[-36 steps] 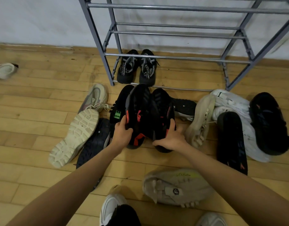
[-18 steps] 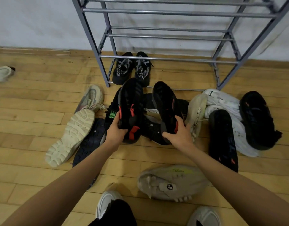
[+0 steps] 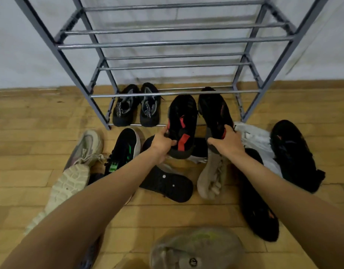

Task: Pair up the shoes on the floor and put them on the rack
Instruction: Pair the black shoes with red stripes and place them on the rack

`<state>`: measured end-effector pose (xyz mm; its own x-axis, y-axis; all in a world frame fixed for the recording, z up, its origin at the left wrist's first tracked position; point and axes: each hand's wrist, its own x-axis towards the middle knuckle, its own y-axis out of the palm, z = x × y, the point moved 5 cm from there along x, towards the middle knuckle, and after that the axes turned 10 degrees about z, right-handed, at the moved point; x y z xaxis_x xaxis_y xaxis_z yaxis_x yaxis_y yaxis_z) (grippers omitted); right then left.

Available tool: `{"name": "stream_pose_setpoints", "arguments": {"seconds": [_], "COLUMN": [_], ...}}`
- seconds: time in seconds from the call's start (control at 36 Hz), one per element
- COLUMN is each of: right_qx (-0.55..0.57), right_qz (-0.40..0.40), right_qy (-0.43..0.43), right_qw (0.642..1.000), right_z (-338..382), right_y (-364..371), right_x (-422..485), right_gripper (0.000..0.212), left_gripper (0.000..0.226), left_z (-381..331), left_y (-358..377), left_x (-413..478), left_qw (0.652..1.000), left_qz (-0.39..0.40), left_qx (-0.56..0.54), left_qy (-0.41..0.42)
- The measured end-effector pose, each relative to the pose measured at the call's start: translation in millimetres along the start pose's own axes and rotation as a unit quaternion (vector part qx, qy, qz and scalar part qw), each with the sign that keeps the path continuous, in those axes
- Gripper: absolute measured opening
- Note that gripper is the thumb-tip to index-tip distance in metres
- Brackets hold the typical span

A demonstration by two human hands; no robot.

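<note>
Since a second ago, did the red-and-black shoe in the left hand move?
Yes. The red-and-black shoe in the left hand went forward, up beside the black pair on the rack.

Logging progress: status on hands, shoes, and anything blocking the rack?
Left hand grips one black-and-red shoe, right hand its mate. Both held low at the rack, beside the parked pair. Nothing blocking that spot.

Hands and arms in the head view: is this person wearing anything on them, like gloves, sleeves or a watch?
Nothing that shows. The left hand and right hand are bare, without gloves; I see no rings, though the picture is slightly blurred. The left forearm and right forearm are bare to the frame's edge: no sleeve, watch or bracelet in view.
</note>
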<state>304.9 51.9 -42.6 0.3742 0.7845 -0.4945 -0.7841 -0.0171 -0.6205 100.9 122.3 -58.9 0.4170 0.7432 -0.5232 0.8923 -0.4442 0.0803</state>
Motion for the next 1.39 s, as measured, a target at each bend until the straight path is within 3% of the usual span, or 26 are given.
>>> {"name": "stream_pose_setpoints", "arguments": {"seconds": [0.17,0.56,0.92,1.14,1.39], "right_qx": [-0.012,-0.051,-0.065,-0.085,-0.155], "right_qz": [-0.025,-0.039,-0.017,-0.014,-0.002], "right_qy": [0.032,0.027,0.018,0.005,0.006], "right_qw": [0.999,0.998,0.998,0.996,0.988], "right_z": [4,19,4,1,10], "right_y": [-14,-16,0,5,-1], "right_x": [50,146,162,162,159], "right_gripper": [0.088,0.085,0.085,0.081,0.064], "left_gripper": [0.072,0.069,0.057,0.053,0.058], "left_z": [-23,-35,-7,-8,-10], "left_y": [17,32,29,30,19], "left_x": [55,149,171,173,168], "left_qw": [0.999,0.999,0.998,0.99,0.984], "left_qz": [-0.01,-0.033,-0.062,-0.11,-0.102], "left_qx": [-0.04,0.001,0.0,0.092,0.148], "left_qy": [-0.017,0.005,0.012,-0.02,-0.01]}}
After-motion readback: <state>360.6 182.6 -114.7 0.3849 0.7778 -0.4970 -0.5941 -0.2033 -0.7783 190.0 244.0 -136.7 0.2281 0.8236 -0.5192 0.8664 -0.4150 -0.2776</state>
